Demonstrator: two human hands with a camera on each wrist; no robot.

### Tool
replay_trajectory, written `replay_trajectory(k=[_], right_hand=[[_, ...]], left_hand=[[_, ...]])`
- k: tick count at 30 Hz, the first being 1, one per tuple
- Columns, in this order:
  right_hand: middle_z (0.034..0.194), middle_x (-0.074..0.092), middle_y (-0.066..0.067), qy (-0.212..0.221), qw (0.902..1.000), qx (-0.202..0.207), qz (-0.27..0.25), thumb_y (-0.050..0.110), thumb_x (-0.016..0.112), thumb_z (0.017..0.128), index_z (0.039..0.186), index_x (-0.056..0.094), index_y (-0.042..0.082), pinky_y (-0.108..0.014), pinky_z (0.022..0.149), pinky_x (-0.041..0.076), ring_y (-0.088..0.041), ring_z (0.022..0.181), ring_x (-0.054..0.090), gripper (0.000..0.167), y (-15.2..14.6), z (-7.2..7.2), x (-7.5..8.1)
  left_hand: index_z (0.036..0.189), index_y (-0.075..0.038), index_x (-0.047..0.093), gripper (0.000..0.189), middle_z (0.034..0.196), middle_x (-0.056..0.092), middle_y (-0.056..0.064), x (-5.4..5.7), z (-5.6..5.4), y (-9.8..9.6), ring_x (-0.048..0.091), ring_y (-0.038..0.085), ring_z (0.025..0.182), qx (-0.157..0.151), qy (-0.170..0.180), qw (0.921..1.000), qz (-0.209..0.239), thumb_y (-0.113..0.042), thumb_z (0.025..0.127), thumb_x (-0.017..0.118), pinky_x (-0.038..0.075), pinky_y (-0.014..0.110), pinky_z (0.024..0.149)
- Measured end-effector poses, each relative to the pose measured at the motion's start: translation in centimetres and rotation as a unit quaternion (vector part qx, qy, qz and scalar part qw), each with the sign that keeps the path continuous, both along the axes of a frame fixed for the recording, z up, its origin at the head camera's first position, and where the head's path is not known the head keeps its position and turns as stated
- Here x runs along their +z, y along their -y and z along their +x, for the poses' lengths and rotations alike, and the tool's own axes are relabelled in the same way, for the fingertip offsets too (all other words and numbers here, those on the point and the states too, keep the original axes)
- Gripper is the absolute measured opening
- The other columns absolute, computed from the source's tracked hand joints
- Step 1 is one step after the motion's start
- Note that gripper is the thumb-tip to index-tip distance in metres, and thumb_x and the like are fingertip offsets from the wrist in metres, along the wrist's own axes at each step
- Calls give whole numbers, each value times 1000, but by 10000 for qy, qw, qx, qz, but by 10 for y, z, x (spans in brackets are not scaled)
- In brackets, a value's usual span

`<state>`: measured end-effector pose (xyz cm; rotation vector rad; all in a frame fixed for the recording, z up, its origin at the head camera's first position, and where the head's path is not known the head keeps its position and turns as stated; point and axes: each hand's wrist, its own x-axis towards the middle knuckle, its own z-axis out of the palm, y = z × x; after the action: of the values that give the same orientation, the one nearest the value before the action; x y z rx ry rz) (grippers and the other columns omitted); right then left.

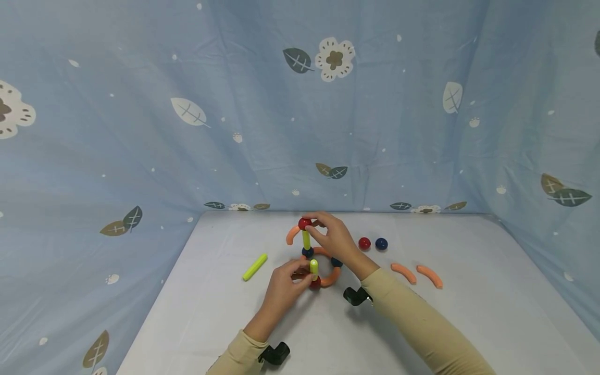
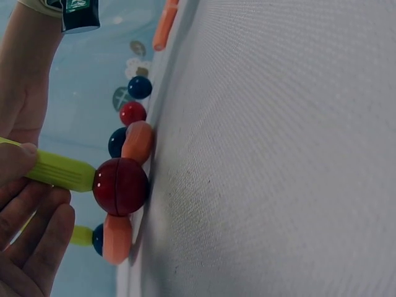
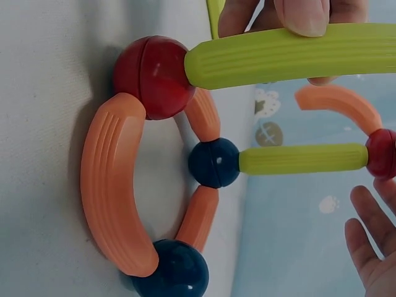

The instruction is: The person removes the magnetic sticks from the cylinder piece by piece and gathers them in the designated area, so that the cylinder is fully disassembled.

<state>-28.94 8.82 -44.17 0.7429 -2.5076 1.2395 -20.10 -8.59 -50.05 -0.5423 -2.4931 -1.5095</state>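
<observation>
Left hand (image 1: 281,285) fingers pinching upright yellow-green stick (image 1: 313,267) on red ball (image 1: 315,283); right hand (image 1: 334,238) fingers clamped on top red ball (image 1: 304,224). Light, rigid, probably easily toppled; best held mid-stick.

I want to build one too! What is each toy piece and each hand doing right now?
Left hand: pinches the near yellow-green ribbed stick.
Near yellow-green ribbed stick: upright, joined to the red ball in the ring.
Ring of orange curved pieces and balls: flat on the white table.
Right hand: at the red top ball.
Loose yellow-green stick: lying flat.
Two loose orange curved pieces: lying flat, untouched.
Loose red and blue balls: resting, untouched.
</observation>
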Motion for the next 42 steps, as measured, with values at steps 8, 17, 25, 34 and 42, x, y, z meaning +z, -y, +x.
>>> replay_trajectory(k=[8, 17, 25, 34, 42], right_hand=[[127, 68, 0, -119, 9999, -49, 26, 21, 72, 97, 131, 69, 20, -44, 94, 55, -25, 108, 66, 34, -2, 0, -3], [131, 67, -1, -239, 9997, -44, 34, 22, 73, 97, 134, 67, 19, -42, 95, 55, -24, 108, 67, 38, -4, 1, -4], [129, 65, -5, -387, 9992, -84, -32, 15, 73, 96, 138, 62, 12, -42, 96, 54, -23, 108, 66, 43, -16, 8, -13], [127, 64, -3, 160, 9994, -81, 297, 8, 71, 95, 138, 61, 14, -43, 92, 56, -21, 108, 65, 45, -34, 39, -30], [123, 68, -7, 1190, 9902, 373, 622, 7, 71, 92, 132, 64, 9, -25, 65, 51, -11, 79, 58, 40, -38, 66, -44]], left_hand=[[113, -10, 74, 22, 104, 72, 1, 1, 0, 0, 71, 17, 95, -10, -1, 10000, 19, -11, 91, 78, 61, 33, 82], [112, -12, 75, 21, 104, 72, 0, -1, 1, 0, 71, 17, 94, -19, -37, 10000, 55, -12, 91, 78, 61, 35, 81], [112, -12, 75, 21, 103, 72, 0, -1, 1, 0, 71, 17, 94, 2, -73, 10000, 41, -11, 91, 78, 61, 35, 81], [112, -11, 74, 23, 104, 72, 0, 0, 2, -1, 71, 16, 94, 27, -111, 9999, -34, -8, 90, 78, 61, 31, 81], [115, -12, 72, 26, 107, 71, 0, 1, 1, 1, 70, 14, 97, -19, 3, 10000, -43, -9, 91, 78, 61, 33, 82]])
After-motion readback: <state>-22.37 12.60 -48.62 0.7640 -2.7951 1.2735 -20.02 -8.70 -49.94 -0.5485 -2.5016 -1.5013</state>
